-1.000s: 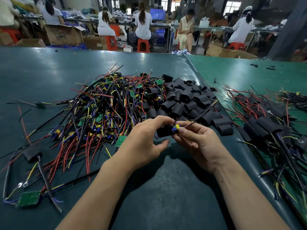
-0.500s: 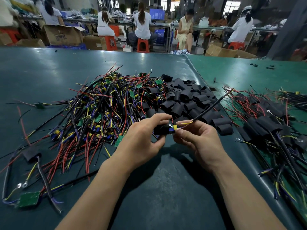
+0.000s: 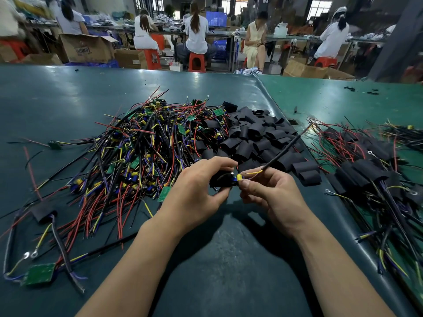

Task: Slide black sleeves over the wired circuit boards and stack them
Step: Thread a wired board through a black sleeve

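Two hands meet above the dark green surface (image 3: 68,92), just in front of the heap of loose black sleeves (image 3: 258,136). The left hand (image 3: 196,191) has its fingers and thumb curled round one black sleeve (image 3: 220,180), gripping it from above and below. The right hand (image 3: 272,197) sits just beside it, pinching the wired circuit board (image 3: 238,177) at the sleeve's right-hand mouth, where only a yellow component and a bit of blue show (the rest of the board is hidden inside the sleeve or behind the fingers).

The sleeve's long axis runs roughly left to right between the two hands, its open end facing the right hand. From that end the board's black cable (image 3: 283,149) rises up and away to the right, crossing over the sleeve heap, with a thin yellow wire (image 3: 253,172) beside its base.

Left of the sleeve heap, and touching it, lies a big tangle of unsleeved wired boards (image 3: 142,152) in red, black, yellow and blue. Right of the heap, well apart, lies a pile of sleeved boards (image 3: 366,170). Far to the heap's left and nearer the camera, a single green board (image 3: 39,274) lies with its wires.
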The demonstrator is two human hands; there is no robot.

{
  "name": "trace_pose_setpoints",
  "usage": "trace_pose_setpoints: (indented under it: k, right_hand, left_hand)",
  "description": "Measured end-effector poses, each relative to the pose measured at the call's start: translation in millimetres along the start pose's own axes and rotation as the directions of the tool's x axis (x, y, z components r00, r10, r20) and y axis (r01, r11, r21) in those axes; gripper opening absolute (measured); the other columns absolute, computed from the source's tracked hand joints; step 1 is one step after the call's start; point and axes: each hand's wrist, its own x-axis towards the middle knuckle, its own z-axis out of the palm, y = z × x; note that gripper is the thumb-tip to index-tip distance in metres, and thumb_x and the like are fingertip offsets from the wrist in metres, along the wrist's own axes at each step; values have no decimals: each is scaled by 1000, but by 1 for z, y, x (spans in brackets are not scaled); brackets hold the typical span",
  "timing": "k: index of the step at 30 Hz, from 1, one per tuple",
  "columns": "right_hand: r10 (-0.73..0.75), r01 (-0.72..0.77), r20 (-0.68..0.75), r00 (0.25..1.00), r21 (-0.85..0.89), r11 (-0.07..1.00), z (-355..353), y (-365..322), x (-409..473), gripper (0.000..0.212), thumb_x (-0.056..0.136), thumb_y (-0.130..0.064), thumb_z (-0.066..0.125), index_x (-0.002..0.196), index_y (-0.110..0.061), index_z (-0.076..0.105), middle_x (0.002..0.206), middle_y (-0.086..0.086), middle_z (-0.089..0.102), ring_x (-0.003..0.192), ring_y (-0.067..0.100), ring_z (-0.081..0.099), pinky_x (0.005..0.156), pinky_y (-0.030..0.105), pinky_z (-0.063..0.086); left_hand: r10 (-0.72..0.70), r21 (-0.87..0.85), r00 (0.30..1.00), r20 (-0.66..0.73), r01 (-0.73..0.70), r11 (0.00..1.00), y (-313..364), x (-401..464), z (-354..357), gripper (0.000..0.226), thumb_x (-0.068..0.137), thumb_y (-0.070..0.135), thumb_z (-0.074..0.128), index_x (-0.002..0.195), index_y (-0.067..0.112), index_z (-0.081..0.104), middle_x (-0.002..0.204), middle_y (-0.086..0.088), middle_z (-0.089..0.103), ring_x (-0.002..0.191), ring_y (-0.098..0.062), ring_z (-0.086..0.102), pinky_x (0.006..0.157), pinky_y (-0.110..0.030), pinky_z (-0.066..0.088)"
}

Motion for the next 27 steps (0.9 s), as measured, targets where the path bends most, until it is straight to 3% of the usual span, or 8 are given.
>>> trace_pose_setpoints:
  k: [8, 11, 13, 15, 23, 27]
  right_hand:
    - [-2, 2, 19, 1000, -28, 1000, -2, 1, -1, 17, 65, -14, 77, 81, -14, 71, 75, 4, 73, 61, 13, 66, 56, 21, 52]
    - [-3, 5, 26, 1000, -65, 998, -2, 2, 0, 17, 79, 3, 72, 83, -13, 70, 74, 3, 73, 62, 12, 66, 55, 20, 51]
    - [4, -2, 23, 1000, -99, 995, -1, 3, 0, 19, 82, 5, 70, 83, -13, 69, 75, 4, 73, 62, 13, 66, 55, 21, 52]
    - [19, -15, 30, 999, -127, 992, -1, 3, 0, 19, 82, 3, 71, 83, -15, 70, 75, 3, 72, 63, 12, 65, 56, 24, 53]
    - [-14, 22, 71, 997, -111, 994, -2, -1, -2, 25, 81, 6, 70, 81, -19, 73, 77, 7, 74, 68, 15, 68, 61, 23, 55]
    - [-7, 12, 56, 998, -85, 996, -1, 1, -2, 17, 79, -1, 72, 86, -15, 71, 78, 7, 73, 67, 15, 67, 61, 24, 54]
  left_hand:
    - [-53, -30, 999, 8, 53, 998, 0, 0, 0, 48, 75, 4, 81, 118, 15, 64, 104, 3, 69, 101, -10, 65, 93, -32, 51]
    - [-89, 118, 996, 13, 87, 989, -2, 0, -4, 52, 70, 33, 86, 116, 18, 66, 103, 6, 69, 98, -13, 64, 91, -36, 50]
    - [-140, 240, 990, 24, 131, 962, -4, 1, -8, 53, 67, 54, 80, 107, 21, 71, 97, 8, 70, 92, -15, 63, 86, -37, 48]
    - [-186, 228, 981, 52, 169, 959, -4, 1, -10, 56, 63, 62, 74, 101, 22, 74, 91, 8, 69, 87, -16, 62, 82, -36, 48]
    - [-124, 123, 991, 58, 116, 986, -3, 2, -11, 49, 66, 52, 78, 100, 17, 75, 92, 5, 73, 88, -17, 64, 81, -43, 51]
    - [-73, 180, 993, 88, 56, 982, -1, 2, -10, 50, 67, 44, 83, 104, 12, 75, 89, -1, 70, 86, -22, 60, 78, -43, 50]
